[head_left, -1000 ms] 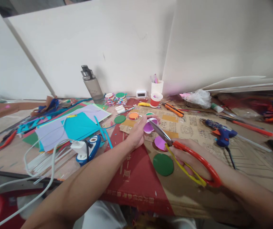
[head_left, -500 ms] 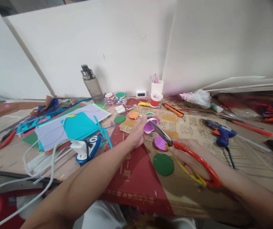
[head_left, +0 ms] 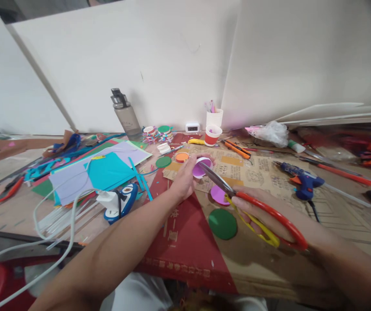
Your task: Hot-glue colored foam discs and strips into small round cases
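My left hand [head_left: 184, 178] pinches a round purple disc with a white rim [head_left: 199, 170], tilted up above the cardboard. In my right hand [head_left: 265, 199] is a pair of scissors [head_left: 281, 214] with one red and one yellow handle. Their blades reach across the disc's near edge; whether they touch it, I cannot tell. Just below the blades a loose purple circle [head_left: 218, 195] lies flat. Nearer me rests a dark green circle [head_left: 222, 223]. Beyond my left hand lie an orange disc with a pale rim [head_left: 182, 157] and a smaller green circle [head_left: 163, 162].
Red-and-brown cardboard [head_left: 185, 255] covers the work area. To the right lies a blue glue gun [head_left: 305, 181]. Coloured sheets [head_left: 109, 172] and a blue-and-white plug device [head_left: 122, 205] with a white cable are at left. Cups [head_left: 212, 137], a bottle [head_left: 127, 116] and a cutter [head_left: 237, 149] stand or lie behind.
The scissors have turned slightly, their handles shifting right and showing more of the yellow loop. My left hand has moved the purple disc a little left and tilted it.
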The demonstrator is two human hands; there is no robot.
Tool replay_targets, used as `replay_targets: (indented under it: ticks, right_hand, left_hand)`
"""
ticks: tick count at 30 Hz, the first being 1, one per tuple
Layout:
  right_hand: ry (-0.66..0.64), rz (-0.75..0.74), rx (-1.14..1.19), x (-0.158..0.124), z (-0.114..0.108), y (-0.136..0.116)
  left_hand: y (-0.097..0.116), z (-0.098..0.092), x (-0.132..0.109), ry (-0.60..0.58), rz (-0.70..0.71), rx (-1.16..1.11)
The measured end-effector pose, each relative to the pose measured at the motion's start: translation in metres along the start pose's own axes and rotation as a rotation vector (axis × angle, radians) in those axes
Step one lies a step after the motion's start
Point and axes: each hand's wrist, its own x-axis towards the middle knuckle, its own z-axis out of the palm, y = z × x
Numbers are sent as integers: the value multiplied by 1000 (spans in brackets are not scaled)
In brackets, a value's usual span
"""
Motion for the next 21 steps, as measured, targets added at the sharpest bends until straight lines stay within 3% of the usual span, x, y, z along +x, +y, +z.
replay_targets:
  ticks: [8,21]
  right_hand:
    - [17,136,203,2,0,6]
    - [36,181,311,2,3,11]
  left_hand:
    - [2,1,-1,-48,28,-3]
    - [-3,-3,0,-86,36,19]
